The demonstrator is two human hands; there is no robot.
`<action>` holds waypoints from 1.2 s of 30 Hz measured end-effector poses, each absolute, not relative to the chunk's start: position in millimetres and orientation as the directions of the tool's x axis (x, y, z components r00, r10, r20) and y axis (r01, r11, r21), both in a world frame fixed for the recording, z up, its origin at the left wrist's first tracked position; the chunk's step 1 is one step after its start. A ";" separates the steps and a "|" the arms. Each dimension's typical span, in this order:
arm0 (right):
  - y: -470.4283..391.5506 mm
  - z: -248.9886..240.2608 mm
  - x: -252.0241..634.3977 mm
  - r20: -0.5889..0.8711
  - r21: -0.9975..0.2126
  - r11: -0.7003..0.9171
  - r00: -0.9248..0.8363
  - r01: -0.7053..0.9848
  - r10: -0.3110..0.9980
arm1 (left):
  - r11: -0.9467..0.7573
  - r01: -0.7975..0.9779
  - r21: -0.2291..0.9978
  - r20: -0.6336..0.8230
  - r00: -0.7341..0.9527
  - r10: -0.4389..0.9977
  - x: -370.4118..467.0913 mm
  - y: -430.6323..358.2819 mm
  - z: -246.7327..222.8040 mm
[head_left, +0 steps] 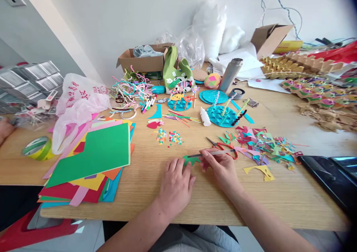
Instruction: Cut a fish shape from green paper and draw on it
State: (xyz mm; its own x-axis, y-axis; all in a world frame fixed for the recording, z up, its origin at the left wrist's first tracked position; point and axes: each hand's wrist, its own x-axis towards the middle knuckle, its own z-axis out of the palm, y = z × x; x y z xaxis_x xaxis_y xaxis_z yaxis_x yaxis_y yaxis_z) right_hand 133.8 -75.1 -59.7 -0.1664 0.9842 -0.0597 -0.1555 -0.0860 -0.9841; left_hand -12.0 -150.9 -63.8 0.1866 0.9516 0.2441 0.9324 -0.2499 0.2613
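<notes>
On the wooden table in front of me, my left hand (pixel 176 179) holds down a small green paper cut-out (pixel 197 159) with its fingertips. The paper has a wavy edge and is partly hidden under the fingers. Between the thumb and fingers of my right hand (pixel 220 168) is a slim pale pen (pixel 214 153), its dark tip over the green paper. Just behind the right hand lie red-handled scissors (pixel 233 154), partly covered by the pen. Two small piles of coloured paper dots (pixel 175 137) lie beyond my hands.
Stacked coloured paper (pixel 111 151) lies left, near yellow-green tape (pixel 39 148). Paper scraps (pixel 259 142) and a black phone (pixel 320 177) are at right. Behind stand blue painted bases (pixel 223 116), a white glue bottle (pixel 205 117) and a metal flask (pixel 231 75). Another person's hand (pixel 5 129) shows far left.
</notes>
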 end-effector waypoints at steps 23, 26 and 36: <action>-75.4 -76.2 125.9 -0.070 -0.988 -0.051 -0.129 0.147 0.989 | -0.252 0.941 0.228 0.207 0.205 0.956 -8.4 -153.3 -67.2; -75.4 -74.4 125.4 -0.074 -0.987 -0.053 -0.130 0.152 0.989 | -0.255 0.940 0.227 0.205 0.209 0.956 -8.6 -153.3 -67.4; -77.2 -75.1 125.4 -0.075 -0.988 -0.054 -0.147 0.142 0.986 | -0.250 0.943 0.220 0.174 0.214 0.961 -9.0 -153.0 -66.1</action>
State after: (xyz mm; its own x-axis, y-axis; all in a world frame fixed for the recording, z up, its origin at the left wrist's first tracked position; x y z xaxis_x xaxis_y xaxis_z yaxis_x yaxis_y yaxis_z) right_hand 125.4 -77.2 -75.1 -0.1475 0.9862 -0.0751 0.1415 -0.0541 -0.9885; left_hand -9.0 -153.0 -66.1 0.2144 0.9612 0.1738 0.9430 -0.2501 0.2198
